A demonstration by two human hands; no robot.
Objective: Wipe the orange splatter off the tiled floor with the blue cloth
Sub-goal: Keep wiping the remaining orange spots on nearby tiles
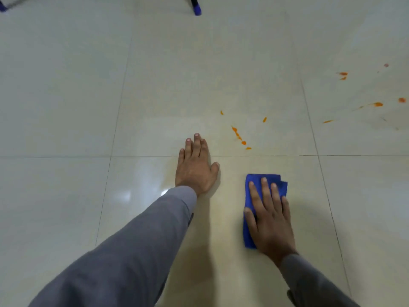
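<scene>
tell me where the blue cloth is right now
In the head view the blue cloth lies flat on the tiled floor, lower right of centre, under the right hand.

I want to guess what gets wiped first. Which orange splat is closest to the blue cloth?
The streak of orange drops just beyond the folded blue cloth; the other splats sit farther up and right.

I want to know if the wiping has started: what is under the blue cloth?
The blue cloth lies folded, flat on the tiled floor, with the right hand pressing on top. Whether any splatter sits beneath is hidden. The nearest orange splatter lies beyond it, uncovered.
</scene>
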